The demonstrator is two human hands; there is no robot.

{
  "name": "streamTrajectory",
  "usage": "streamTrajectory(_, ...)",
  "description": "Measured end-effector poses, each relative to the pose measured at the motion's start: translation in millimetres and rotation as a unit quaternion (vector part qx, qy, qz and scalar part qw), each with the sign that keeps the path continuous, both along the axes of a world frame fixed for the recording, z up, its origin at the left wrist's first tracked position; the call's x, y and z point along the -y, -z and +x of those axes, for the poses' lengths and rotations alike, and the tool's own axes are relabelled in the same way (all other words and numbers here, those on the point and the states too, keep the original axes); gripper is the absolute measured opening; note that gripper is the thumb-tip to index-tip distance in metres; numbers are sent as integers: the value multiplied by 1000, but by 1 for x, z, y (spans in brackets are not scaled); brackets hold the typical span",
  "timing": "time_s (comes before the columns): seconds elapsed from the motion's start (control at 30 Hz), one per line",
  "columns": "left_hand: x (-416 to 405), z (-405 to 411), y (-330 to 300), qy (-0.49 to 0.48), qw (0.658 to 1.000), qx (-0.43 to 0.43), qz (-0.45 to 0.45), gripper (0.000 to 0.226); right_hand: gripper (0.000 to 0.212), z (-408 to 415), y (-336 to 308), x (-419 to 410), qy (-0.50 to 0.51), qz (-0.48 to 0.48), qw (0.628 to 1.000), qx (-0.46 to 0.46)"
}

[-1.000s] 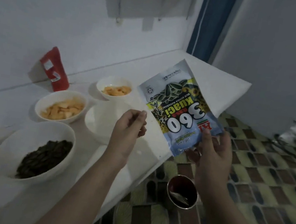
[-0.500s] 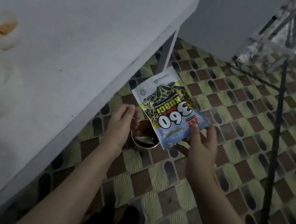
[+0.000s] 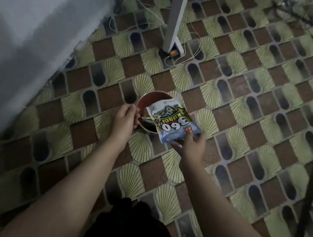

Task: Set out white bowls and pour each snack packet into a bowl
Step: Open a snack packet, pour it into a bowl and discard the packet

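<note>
At the far left of the frame runs the blurred white edge of the bench [image 3: 21,41]; none of the white bowls show in this view, so how many are filled cannot be told from here. Moving toward the centre, the left hand [image 3: 125,117] hangs over the near rim of a round red-lined metal can [image 3: 150,99] standing on the patterned tile floor [image 3: 255,104]. Its fingers are curled together as if pinching something small; whether they have hold of a torn scrap or nothing cannot be made out. Just right of it, over the can's mouth, is the blue-and-white plastic snack packet printed "360" [image 3: 173,124], upside down and tilted. The right hand [image 3: 190,145] has its grip on the packet's lower corner, thumb on top and fingers beneath.

Judging by this, the packet looks opened or emptied and some waste is going into the can. Whether this packet's contents have reached a bowl is not shown.
</note>
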State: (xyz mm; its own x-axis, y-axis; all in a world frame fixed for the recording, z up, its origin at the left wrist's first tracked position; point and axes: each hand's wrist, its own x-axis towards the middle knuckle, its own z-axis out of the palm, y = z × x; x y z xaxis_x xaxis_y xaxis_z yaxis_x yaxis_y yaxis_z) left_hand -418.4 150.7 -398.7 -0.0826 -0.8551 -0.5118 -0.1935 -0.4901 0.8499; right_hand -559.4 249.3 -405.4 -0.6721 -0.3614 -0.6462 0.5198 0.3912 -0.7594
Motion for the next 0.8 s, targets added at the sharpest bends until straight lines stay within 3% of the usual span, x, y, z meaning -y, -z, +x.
streamTrajectory(0.23, 42, -20, 164, 44, 999, 22, 6, 21, 23, -11, 179, 71, 49, -8, 993, 103)
streamTrajectory(0.33, 55, -25, 204, 58, 998, 33, -2, 20, 25, -10, 217, 85, 35, -36, 991, 126)
streamTrajectory(0.43, 57, -26, 206, 61, 997, 36, -11, 18, 23, -7, 222, 87, 24, -40, 994, 104)
streamTrajectory(0.57, 47, -31, 147, 69, 996, 26, -42, 18, 12, 1, 157, 80, -15, -36, 999, 1)
streamTrajectory(0.8, 10, -40, -75, 59, 984, -74, -149, 19, 13, 14, -85, 57, -105, -136, 959, -226)
